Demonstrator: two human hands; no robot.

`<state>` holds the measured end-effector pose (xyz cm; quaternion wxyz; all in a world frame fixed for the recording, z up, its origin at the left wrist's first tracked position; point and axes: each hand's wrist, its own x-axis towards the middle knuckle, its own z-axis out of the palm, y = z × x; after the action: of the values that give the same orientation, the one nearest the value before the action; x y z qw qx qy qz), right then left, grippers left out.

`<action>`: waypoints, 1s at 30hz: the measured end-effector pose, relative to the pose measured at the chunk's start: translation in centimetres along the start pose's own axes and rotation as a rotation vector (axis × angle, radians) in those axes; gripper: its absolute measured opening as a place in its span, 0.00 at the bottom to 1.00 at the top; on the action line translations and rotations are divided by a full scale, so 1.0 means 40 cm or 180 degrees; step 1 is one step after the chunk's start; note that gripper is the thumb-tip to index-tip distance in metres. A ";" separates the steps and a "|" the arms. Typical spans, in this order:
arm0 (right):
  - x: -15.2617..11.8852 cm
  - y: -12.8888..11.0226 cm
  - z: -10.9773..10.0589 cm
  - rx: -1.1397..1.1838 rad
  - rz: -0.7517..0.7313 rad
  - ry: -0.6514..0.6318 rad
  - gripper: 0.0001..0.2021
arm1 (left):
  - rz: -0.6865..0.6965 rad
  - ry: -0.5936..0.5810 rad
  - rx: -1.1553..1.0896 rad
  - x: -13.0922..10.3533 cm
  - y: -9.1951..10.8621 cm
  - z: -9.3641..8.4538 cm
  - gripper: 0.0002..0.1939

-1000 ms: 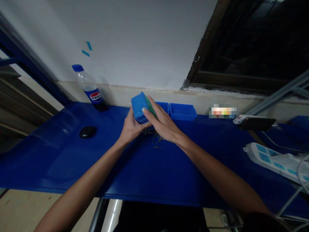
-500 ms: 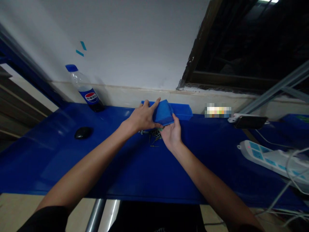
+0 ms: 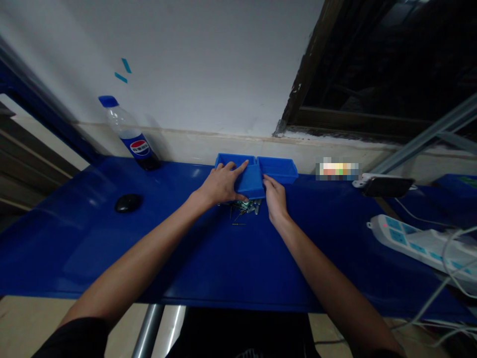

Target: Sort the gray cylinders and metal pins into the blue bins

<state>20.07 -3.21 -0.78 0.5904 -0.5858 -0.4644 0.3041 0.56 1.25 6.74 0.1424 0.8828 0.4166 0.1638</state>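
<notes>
A small blue plastic bin (image 3: pixel 252 182) is tipped over near the back of the table, its flat outer face turned up. My left hand (image 3: pixel 222 185) grips it from the left, thumb along the near edge and fingers across the top. At its right edge, my right hand (image 3: pixel 276 197) has its fingers curled against the side; part of that grip is hidden. A loose heap of screws and small metal fasteners (image 3: pixel 246 207) lies at the bin's near side. Behind stand two more blue bins, one at left (image 3: pixel 235 160) and one at right (image 3: pixel 278 170).
A cola bottle (image 3: pixel 136 144) stands at the back left, with a black computer mouse (image 3: pixel 127 203) nearer me. On the right are a phone (image 3: pixel 388 187) on a white holder, a power strip (image 3: pixel 406 243) and loose cables. A wall borders the back of the blue table (image 3: pixel 208 268).
The bin in my hands has come down lower and turned flatter. My right hand has shifted from beneath it to its right side, and more of the fasteners show.
</notes>
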 end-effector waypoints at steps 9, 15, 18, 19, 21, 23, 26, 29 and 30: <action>-0.002 -0.019 -0.061 -0.0755 -0.0250 -0.0163 0.16 | 0.0083 0.0084 -0.0178 -0.021 0.002 0.011 0.59; -0.004 -0.019 -0.070 -0.0692 -0.0710 0.0064 0.18 | 0.0258 0.0332 -0.0503 -0.041 -0.013 -0.035 0.55; -0.017 -0.047 -0.063 -0.0960 -0.1210 0.0008 0.15 | 0.0135 0.0614 -0.0858 -0.070 -0.029 -0.048 0.51; -0.021 -0.057 -0.059 -0.1043 -0.1382 -0.0071 0.15 | 0.0094 0.0708 -0.0997 -0.081 -0.034 -0.049 0.50; -0.028 -0.070 -0.049 -0.1159 -0.1600 -0.0278 0.15 | 0.0023 0.0905 -0.1280 -0.104 -0.046 -0.047 0.48; -0.031 -0.075 -0.037 -0.1172 -0.1674 -0.0417 0.15 | -0.0106 0.1157 -0.1570 -0.124 -0.056 -0.043 0.46; -0.029 -0.073 -0.017 -0.1222 -0.1886 -0.0433 0.15 | -0.0429 0.1638 -0.1985 -0.147 -0.067 -0.034 0.44; -0.027 -0.080 0.009 -0.1431 -0.2221 -0.0462 0.16 | -0.0787 0.2055 -0.2277 -0.159 -0.072 -0.019 0.43; -0.028 -0.087 0.019 -0.1484 -0.2315 -0.0496 0.16 | -0.0914 0.2172 -0.2359 -0.161 -0.074 -0.012 0.44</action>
<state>18.31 -4.36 2.29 0.4744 -0.4770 -0.7398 0.0068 -5.51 -1.92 4.92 0.3225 0.6036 0.4702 0.5573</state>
